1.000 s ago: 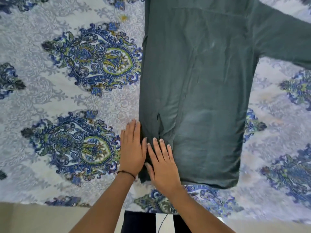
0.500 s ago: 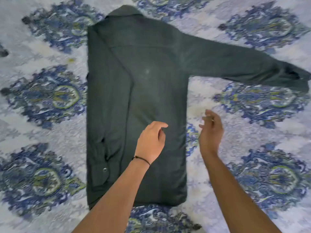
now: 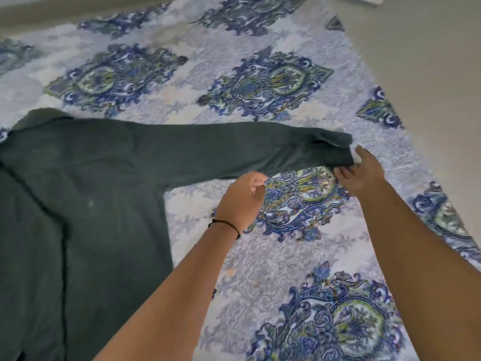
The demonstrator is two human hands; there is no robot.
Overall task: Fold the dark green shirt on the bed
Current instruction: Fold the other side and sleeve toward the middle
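From the head camera: the dark green shirt (image 3: 86, 204) lies flat on the bed (image 3: 286, 269), its body filling the near-left part of the patterned cover and running off the left and bottom of the picture. One sleeve (image 3: 234, 149) stretches out from the body toward the bed's right edge, its long axis running left to right across the cover, and the cuff (image 3: 335, 147) ends a little short of that edge.

The right hand (image 3: 364, 173) is at the cuff now, fingers spread and curled around its near corner, thumb on the far side of the end. It touches the cloth, but whether it has pinched it yet I cannot tell.

The left hand (image 3: 242, 201) hovers just below the sleeve's near edge, about midway along, fingers loosely curled, holding nothing and clear of the cloth.

So the right hand is the nearer one to the cuff, and the shirt body lies to its left. By my reading, the sleeve wants carrying leftward, along its own length, across the body, with the left hand placed to pin the fold line.
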